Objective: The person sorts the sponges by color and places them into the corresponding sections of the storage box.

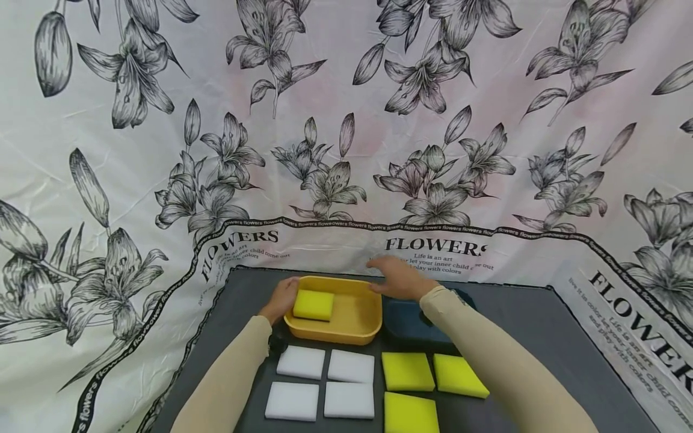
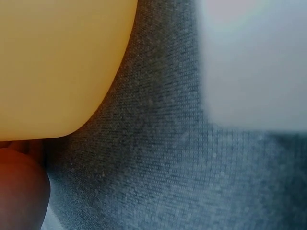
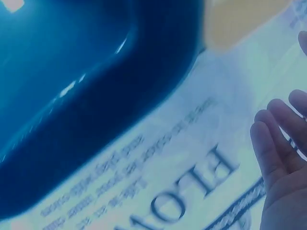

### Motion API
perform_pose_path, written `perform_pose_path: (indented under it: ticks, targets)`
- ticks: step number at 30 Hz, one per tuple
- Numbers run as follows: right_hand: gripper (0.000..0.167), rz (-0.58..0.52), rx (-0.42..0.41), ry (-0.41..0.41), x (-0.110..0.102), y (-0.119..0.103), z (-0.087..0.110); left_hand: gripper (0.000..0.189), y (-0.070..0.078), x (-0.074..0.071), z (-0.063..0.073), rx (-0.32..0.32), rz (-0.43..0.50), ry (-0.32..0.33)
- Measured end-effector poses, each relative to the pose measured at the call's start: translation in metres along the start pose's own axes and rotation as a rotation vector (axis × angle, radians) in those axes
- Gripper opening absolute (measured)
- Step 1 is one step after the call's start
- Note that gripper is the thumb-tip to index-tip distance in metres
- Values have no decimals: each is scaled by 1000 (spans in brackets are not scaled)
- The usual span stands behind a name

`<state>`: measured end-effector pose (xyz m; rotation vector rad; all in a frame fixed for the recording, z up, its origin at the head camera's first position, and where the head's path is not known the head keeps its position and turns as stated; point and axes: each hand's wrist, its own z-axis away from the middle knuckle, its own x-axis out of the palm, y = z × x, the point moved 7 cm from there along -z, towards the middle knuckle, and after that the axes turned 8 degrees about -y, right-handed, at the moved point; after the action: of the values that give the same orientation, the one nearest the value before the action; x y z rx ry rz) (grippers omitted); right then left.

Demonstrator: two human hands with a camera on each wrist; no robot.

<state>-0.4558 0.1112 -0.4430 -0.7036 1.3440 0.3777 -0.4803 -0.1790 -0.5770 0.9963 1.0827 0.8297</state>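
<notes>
A yellow plastic tray (image 1: pixel 354 310) stands at the back of the table, one yellow sponge block (image 1: pixel 314 305) lying at its left end. My left hand (image 1: pixel 284 299) holds the tray's left side; in the left wrist view only part of the hand (image 2: pixel 21 187) shows, against the tray's underside. Over the gap between the yellow tray and a dark blue tray (image 1: pixel 403 325) is my right hand (image 1: pixel 403 278), fingers extended and holding nothing. The right wrist view shows those straight fingers (image 3: pixel 268 148) apart from the blue tray (image 3: pixel 158 86). My right forearm hides part of the blue tray.
In front of the yellow tray lie several white sponge blocks (image 1: pixel 300 362) in two rows. To their right are three more yellow blocks (image 1: pixel 407 371). A flower-printed curtain (image 1: pixel 325 252) hangs behind the dark grey table (image 1: pixel 520 337).
</notes>
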Motion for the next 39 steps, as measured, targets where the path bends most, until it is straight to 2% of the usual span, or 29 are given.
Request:
perform_pose_path:
  ticks: [7, 13, 17, 21, 28, 32, 36, 39]
  targets:
    - [52, 67, 31, 53, -22, 32, 42, 52, 1, -2, 1, -16, -9, 9]
    - [51, 117, 97, 79, -32, 61, 96, 51, -1, 3, 1, -20, -15, 10]
    - [51, 137, 130, 111, -38, 76, 132, 51, 0, 1, 0, -1, -14, 14]
    - [53, 152, 169, 107, -41, 88, 164, 51, -1, -1, -1, -1, -22, 15]
    - [52, 177, 191, 118, -35, 97, 220, 53, -1, -1, -2, 6, -37, 27]
    - [52, 176, 226, 116, -26, 99, 245, 54, 0, -3, -1, -3, -39, 34]
    - [39, 157, 234, 123, -15, 95, 262, 52, 0, -3, 3, -17, -37, 33]
    - [27, 126, 202, 106, -3, 89, 271, 53, 1, -2, 4, -19, -36, 28]
